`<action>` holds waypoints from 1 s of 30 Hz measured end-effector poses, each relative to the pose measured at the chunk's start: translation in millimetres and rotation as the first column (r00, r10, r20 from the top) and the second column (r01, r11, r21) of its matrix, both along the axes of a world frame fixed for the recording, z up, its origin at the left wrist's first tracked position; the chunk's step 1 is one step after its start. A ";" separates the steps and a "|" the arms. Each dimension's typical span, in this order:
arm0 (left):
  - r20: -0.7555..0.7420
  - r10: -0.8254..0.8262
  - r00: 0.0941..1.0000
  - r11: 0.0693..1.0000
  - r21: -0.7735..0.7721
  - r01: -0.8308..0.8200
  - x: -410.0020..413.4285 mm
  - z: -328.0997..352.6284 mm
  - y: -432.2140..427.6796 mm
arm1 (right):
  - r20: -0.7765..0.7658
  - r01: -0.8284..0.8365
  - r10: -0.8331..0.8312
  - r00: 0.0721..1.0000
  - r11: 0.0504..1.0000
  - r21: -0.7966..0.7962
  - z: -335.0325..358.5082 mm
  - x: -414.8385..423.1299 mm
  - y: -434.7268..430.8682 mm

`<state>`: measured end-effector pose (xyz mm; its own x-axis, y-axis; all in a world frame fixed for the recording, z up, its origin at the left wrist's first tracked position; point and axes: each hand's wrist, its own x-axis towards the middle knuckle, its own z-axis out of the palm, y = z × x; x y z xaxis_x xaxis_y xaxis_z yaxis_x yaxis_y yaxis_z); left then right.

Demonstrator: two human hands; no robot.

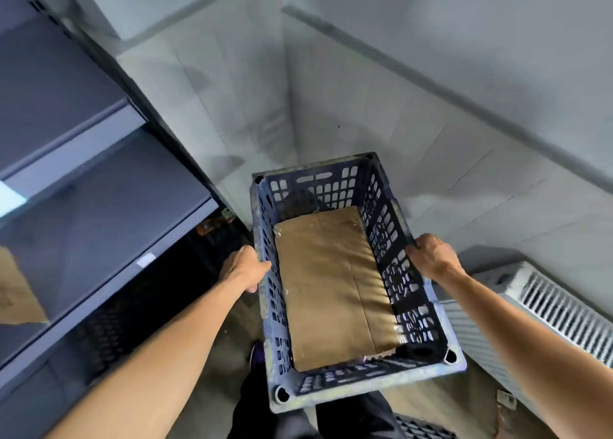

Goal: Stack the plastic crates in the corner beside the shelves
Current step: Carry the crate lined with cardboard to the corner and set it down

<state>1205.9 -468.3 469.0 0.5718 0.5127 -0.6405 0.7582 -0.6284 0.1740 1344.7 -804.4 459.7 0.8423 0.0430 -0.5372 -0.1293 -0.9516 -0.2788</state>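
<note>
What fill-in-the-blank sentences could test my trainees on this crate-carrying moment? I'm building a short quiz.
1. The plastic crate is gripped by ____ hands, the left hand and the right hand, one on each long side.
2. A flat sheet of ____ lies in the crate's bottom.
3. The metal shelves stand on the person's ____ side.
4. The white radiator stands on the person's ____ side.

Missing words: two; cardboard; left; right

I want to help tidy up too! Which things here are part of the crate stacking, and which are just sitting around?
Part of the job:
- blue plastic crate, gripped by the left hand and right hand
- grey shelves
- second crate, bottom edge

Just there:
- cardboard sheet inside the crate
- white radiator
</note>
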 end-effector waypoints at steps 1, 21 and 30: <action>-0.003 0.020 1.000 1.000 0.001 -0.020 0.2 -3.4 -5.9 | 0.000 -0.017 0.017 1.000 1.000 -0.003 -3.3 7.5 -0.2; -0.131 0.281 0.951 0.939 -0.166 -0.300 18.9 -215.5 -30.5 | -0.019 -0.181 0.180 0.984 0.977 -0.112 -195.9 88.4 22.6; -0.164 0.306 0.938 0.924 -0.185 -0.334 26.7 -338.5 -46.9 | -0.020 -0.217 0.217 0.976 0.962 -0.164 -321.7 109.4 25.6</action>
<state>1232.7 -515.2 130.5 0.3044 0.5026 -0.8091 0.9374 -0.3090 0.1607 1454.1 -778.9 138.0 0.8215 0.1353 -0.5539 0.0849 -0.9896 -0.1159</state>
